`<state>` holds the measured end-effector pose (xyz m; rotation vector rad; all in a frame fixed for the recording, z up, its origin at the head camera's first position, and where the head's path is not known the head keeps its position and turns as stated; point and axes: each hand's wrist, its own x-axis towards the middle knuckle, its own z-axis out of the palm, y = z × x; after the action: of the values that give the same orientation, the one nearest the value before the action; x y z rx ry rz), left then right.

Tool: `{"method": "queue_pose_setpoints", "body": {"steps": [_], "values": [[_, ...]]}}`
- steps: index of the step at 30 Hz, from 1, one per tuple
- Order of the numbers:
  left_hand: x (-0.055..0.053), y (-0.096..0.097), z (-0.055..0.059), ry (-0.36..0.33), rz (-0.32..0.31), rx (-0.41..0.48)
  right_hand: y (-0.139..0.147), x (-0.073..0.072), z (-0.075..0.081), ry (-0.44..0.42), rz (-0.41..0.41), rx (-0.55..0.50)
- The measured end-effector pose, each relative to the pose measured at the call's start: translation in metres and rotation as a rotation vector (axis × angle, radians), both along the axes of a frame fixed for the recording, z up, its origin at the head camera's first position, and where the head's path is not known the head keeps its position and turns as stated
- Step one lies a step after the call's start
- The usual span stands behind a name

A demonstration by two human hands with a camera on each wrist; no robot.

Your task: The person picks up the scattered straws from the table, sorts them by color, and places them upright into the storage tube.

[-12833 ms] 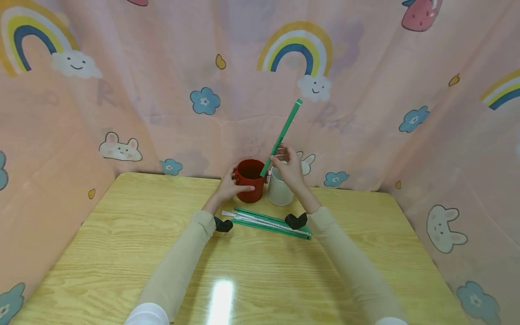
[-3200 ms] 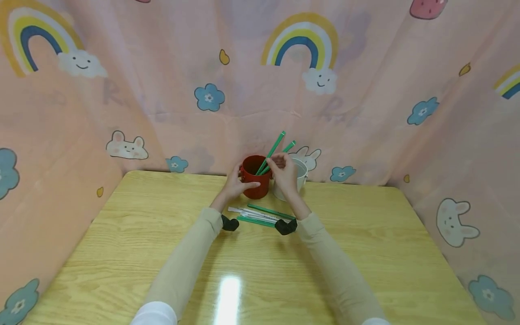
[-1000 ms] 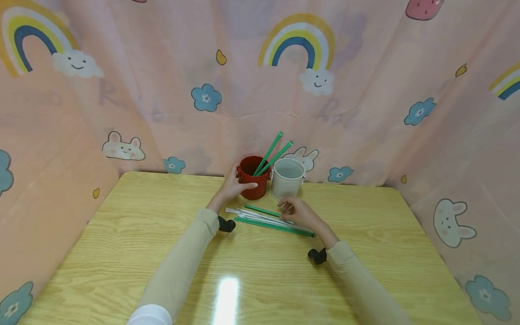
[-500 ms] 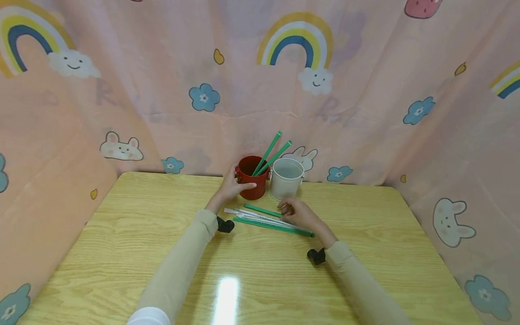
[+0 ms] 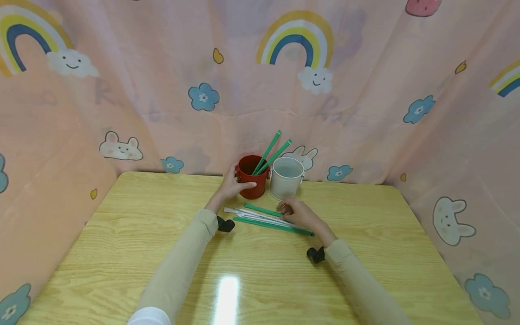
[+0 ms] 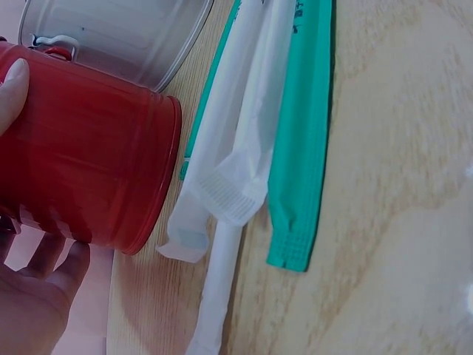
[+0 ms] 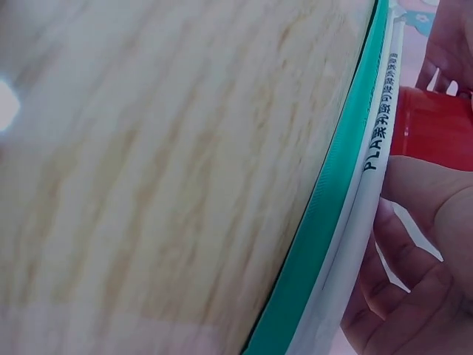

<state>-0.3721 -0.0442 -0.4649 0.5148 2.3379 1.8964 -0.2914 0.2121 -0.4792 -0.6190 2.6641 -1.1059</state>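
Two buckets are stood side by side at the far edge of the bench [image 5: 183, 262]. The red bucket [image 5: 253, 188] is gripped by the left hand [image 5: 233, 186], thumb laid across its near face, fingers round its left side. Two green straws [image 5: 271, 148] are held in it, both leaned to the right. The white bucket [image 5: 284, 183] is placed just beside it, on the right.

On the near side of both, a loose pile of wrapped straws is laid flat: a back green straw [image 5: 260, 209], white straws [image 5: 253, 216] in the middle, a front green straw [image 5: 280, 227]. Long axis: roughly left to right, right ends angled slightly toward the person.

The pile is reached by the right hand [image 5: 298, 213] from its right, far side. Most of its length is extended leftward from the fingers; the right end of the back green straw is hidden by them. The fingers are seen curled, with the thumb set against a white sleeve in the right wrist view; whether a straw is pinched cannot be told.

The right hand is judged better placed for the straws; the pile's left ends are found near the left wrist, but the left hand is occupied.
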Motion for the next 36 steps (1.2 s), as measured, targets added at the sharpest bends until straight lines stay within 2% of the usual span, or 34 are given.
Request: {"method": "queue_pose_setpoints", "body": {"steps": [6,10,14,18,20,25,32,36], "values": [[0.017,-0.002,0.023,-0.039,-0.031,0.013,-0.002,0.001,0.001,0.045,0.035,0.052],[0.020,-0.003,0.025,-0.038,-0.023,0.014,-0.003,0.002,0.003,0.065,0.053,0.092],[0.021,-0.003,0.027,-0.043,-0.022,0.005,-0.005,0.003,0.006,0.088,0.035,0.135],[0.016,-0.002,0.020,-0.033,-0.027,0.009,-0.006,0.006,0.008,0.102,-0.029,0.182],[0.011,-0.001,0.013,-0.027,-0.025,0.016,-0.006,0.007,0.009,0.103,-0.066,0.192],[0.000,0.000,-0.003,0.000,-0.006,0.005,-0.004,0.008,0.013,0.109,-0.108,0.162],[-0.003,0.001,-0.007,0.011,0.004,0.010,0.000,0.012,0.016,0.159,-0.150,0.042],[-0.003,0.002,-0.006,0.001,0.005,0.021,0.001,0.014,0.019,0.180,-0.211,-0.017]]}}
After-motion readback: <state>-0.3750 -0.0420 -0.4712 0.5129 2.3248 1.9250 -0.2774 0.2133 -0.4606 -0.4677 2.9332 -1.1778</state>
